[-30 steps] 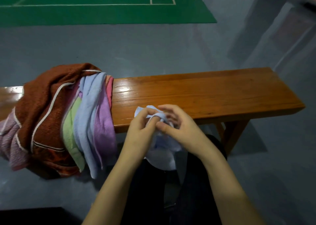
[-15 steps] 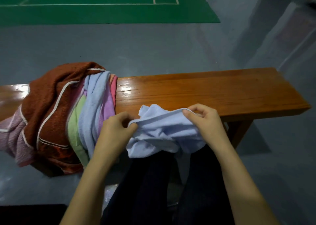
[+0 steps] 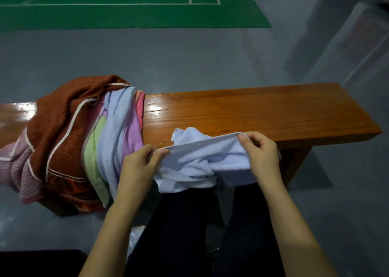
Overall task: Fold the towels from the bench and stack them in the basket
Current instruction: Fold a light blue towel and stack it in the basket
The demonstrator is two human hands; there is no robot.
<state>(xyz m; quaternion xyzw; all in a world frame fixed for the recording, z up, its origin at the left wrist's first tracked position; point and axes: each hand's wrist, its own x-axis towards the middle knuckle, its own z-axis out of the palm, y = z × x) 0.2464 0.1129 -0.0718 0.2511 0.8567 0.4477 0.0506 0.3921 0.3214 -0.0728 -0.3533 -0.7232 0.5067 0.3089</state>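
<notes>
Far left: a pile of unfolded towels draped over the glossy orange-brown wooden desk, hanging down its near edge. Outermost is a rust-brown terry towel with white piping; under its left side a mauve striped towel. To its right, side by side: a light green towel, a pale blue ribbed towel, a lilac towel, and a thin pink edge at the pile's right margin.

Centre: left hand pinches the hemmed top edge of a pale blue-white terry towel between thumb and curled fingers, just right of the pile. The towel's hem runs taut from this hand up to the right hand, which pinches the same edge with thumb and forefinger. The rest of the towel hangs bunched and twisted below the hem, over the person's dark trousers; one crumpled corner rests on the desk's near edge.

Right: bare desk top; one desk leg visible behind the right hand.

Background: grey floor; green court mat with white lines at top.
</notes>
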